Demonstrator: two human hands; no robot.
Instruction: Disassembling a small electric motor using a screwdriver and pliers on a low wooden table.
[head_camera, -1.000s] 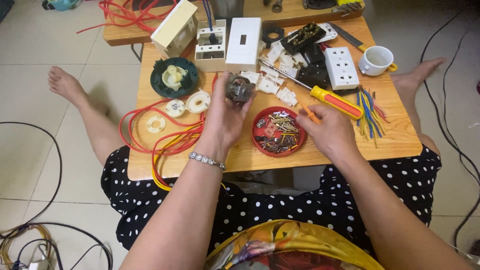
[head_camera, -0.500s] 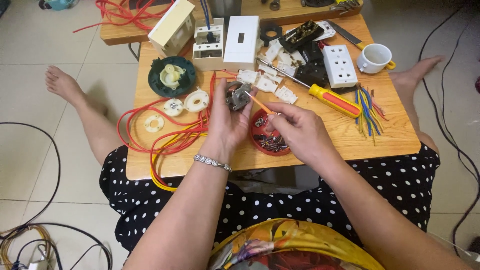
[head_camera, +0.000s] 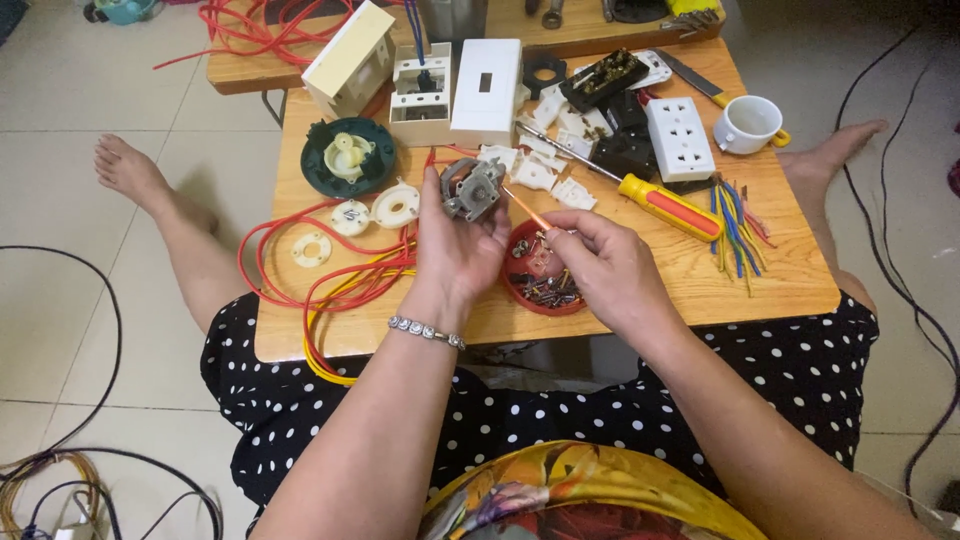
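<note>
Cluttered wooden table (head_camera: 770, 285), screwdriver (head_camera: 668, 208), mug (head_camera: 750, 124)

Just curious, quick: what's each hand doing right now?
Left hand: shut on a small grey part.
Right hand: pinching an orange wire.

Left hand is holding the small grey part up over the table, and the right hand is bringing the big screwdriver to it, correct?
Not quite. The right hand pinches a thin orange wire toward the grey part held by the left hand. The screwdriver lies untouched on the table, as the head view shows.
</note>
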